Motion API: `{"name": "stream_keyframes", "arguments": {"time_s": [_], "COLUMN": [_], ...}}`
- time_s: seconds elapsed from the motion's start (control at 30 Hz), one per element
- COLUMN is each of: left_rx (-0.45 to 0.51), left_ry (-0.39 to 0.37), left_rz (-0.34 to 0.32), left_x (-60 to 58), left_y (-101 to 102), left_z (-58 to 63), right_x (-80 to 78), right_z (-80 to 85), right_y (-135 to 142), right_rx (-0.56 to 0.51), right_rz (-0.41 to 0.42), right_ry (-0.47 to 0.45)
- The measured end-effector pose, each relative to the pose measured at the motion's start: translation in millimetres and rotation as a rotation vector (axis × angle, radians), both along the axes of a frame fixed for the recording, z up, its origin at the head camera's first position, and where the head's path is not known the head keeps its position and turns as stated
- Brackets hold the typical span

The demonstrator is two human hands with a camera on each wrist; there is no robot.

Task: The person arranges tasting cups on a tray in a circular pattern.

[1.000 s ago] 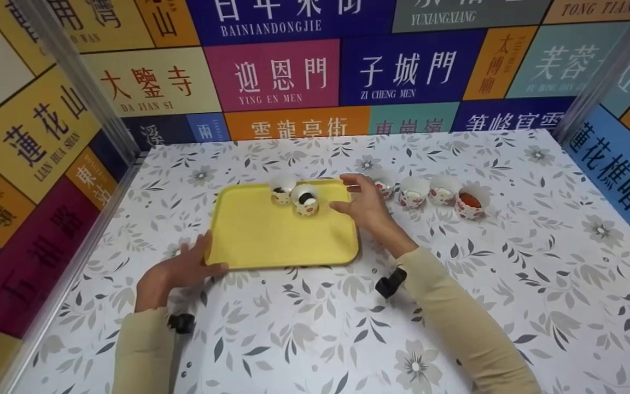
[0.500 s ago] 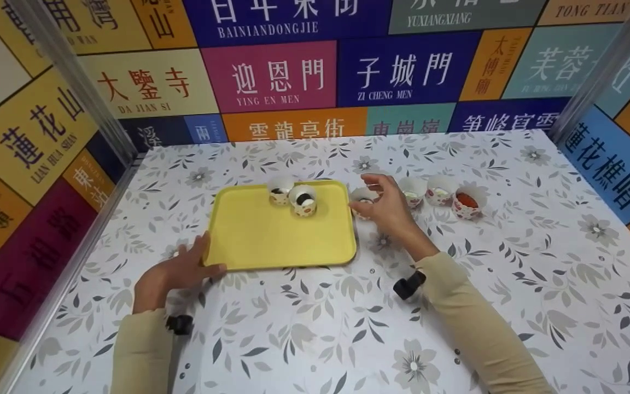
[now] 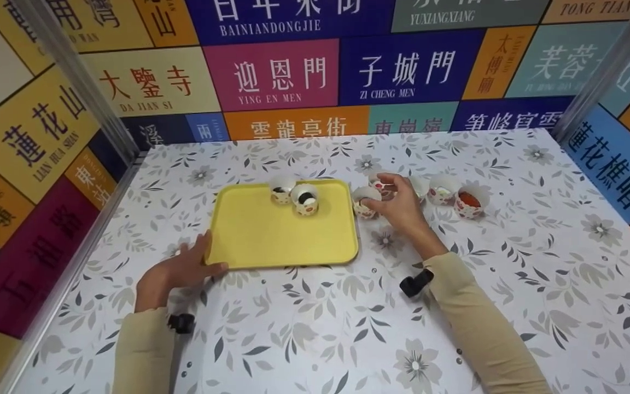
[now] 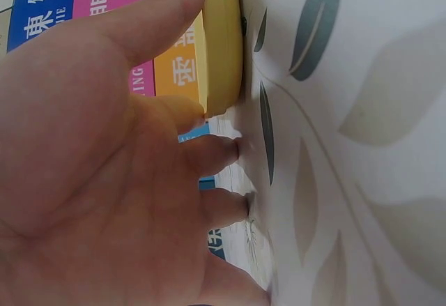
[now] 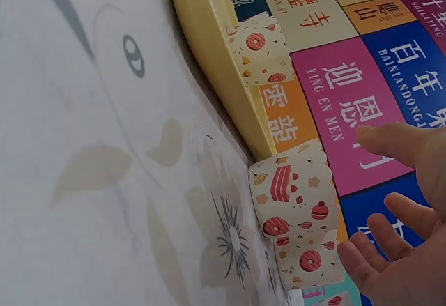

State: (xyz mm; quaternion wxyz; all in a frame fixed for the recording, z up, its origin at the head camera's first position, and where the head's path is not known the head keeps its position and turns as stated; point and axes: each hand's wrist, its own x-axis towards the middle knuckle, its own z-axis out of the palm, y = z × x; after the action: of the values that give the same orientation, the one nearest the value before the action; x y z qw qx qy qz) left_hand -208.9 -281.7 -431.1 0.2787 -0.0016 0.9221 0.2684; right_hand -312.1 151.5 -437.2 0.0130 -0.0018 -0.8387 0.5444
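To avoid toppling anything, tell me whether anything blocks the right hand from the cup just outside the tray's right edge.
Nothing visible does: the right wrist view shows open space between the right hand and that cup. Another cup stands close on its far side and might get brushed.

Surface finishes: plastic, paper, cloth.
Tray (image 3: pixel 260 235) appears smooth, low-sheen plastic; cups (image 5: pixel 296 193) appear matt paper; sleeves (image 3: pixel 484 323) appear matt cloth; table covering (image 3: pixel 304 334) looks smooth.
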Motion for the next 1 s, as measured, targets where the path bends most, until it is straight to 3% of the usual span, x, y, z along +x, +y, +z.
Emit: {"name": "stream_keyframes", "arguments": {"time_s": [0.33,0.57,1.0], "left_rx": [-0.002,0.052,-0.005], "left_ry": [0.001,0.023,-0.003], "left_rz": [-0.001,-0.034,0.017], "left_x": [-0.3,0.0,0.0], "left_y": [1,0,2], "left_z": [-1.1,-0.5,-2.0], "right_x": [-3.9,-6.0,-6.4], "right_z": [-2.2,-4.1,-9.6], "right_y": [6,6,4], "right_rx": [0.077,0.055,0.062], "right_rz": [-0.003,0.019,0.032], "right_ry": [-0.111,-0.118,-0.200]}}
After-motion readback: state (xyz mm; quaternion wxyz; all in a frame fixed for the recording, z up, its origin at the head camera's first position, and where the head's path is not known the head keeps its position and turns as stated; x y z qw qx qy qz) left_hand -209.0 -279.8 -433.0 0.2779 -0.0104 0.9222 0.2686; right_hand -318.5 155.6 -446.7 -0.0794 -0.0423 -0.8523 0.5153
